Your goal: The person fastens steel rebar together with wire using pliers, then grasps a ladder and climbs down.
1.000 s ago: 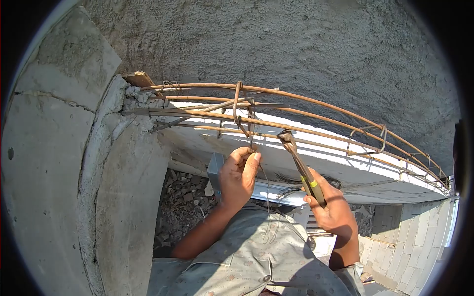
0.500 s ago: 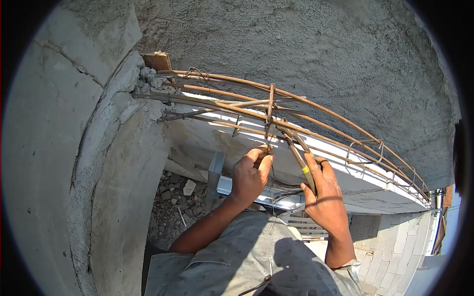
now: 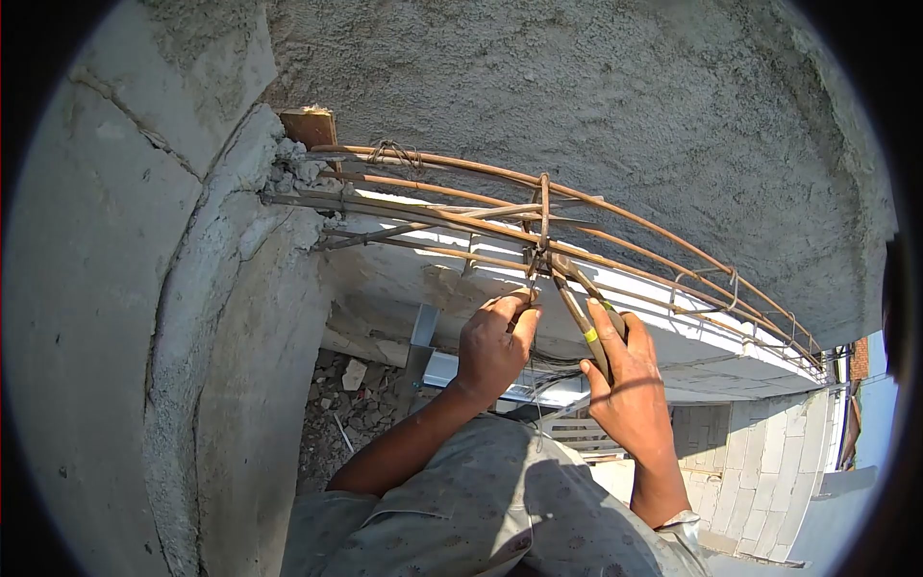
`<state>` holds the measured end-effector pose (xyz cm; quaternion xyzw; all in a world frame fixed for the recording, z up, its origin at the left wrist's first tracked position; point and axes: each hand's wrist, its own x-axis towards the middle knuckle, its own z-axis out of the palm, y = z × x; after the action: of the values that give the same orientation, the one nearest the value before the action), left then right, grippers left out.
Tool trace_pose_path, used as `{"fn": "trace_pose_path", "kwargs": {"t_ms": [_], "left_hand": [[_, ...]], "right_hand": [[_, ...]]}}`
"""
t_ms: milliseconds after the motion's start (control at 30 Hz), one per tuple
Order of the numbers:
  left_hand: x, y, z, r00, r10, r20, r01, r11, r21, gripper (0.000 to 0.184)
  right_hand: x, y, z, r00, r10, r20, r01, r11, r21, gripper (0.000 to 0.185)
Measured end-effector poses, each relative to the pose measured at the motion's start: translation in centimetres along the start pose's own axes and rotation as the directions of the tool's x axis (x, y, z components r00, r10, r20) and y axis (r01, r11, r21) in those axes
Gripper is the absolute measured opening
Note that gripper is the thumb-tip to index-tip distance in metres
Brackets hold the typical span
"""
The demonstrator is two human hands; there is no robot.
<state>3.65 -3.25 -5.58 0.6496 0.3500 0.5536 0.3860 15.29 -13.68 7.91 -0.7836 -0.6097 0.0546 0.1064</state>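
Observation:
My left hand [image 3: 492,348] pinches a thin tie wire [image 3: 534,280] between thumb and fingertips, just below the rebar cage. My right hand [image 3: 630,394] is wrapped round the handles of a pair of pincers [image 3: 573,306], whose left handle carries a yellow band. The pincers' jaws are up against the joint where a steel stirrup [image 3: 545,207] meets a lower bar; I cannot tell exactly what they bite. Rusty rebar [image 3: 635,209] runs lengthwise from the left wall towards the right. Loose dark wires show behind and between my hands.
White block wall [image 3: 654,293] runs beneath the bars. Rough grey concrete [image 3: 577,87] stands behind them, with a cracked wall [image 3: 106,288] on the left. A wooden piece [image 3: 310,127] sits at the bars' left end. Below are a metal channel [image 3: 442,369] and rubble [image 3: 336,399].
The view has shifted slightly. The pincers' jaws have moved a little closer to the stirrup joint and the left fingertips. Both hands keep their hold.

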Motion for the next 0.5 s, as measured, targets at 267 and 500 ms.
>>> {"fn": "trace_pose_path", "kwargs": {"t_ms": [267, 500], "left_hand": [[-0.3, 0.4, -0.2, 0.969, -0.205, 0.139, 0.225, 0.964, -0.142, 0.023], [1.6, 2.5, -0.1, 0.694, -0.265, 0.67, 0.677, 0.555, -0.482, 0.038]], "right_hand": [[0.4, 0.6, 0.1, 0.992, 0.02, 0.124, -0.042, 0.982, 0.183, 0.066], [2.4, 4.0, 1.1, 0.789, -0.095, 0.607, -0.517, 0.431, 0.74, 0.039]]}}
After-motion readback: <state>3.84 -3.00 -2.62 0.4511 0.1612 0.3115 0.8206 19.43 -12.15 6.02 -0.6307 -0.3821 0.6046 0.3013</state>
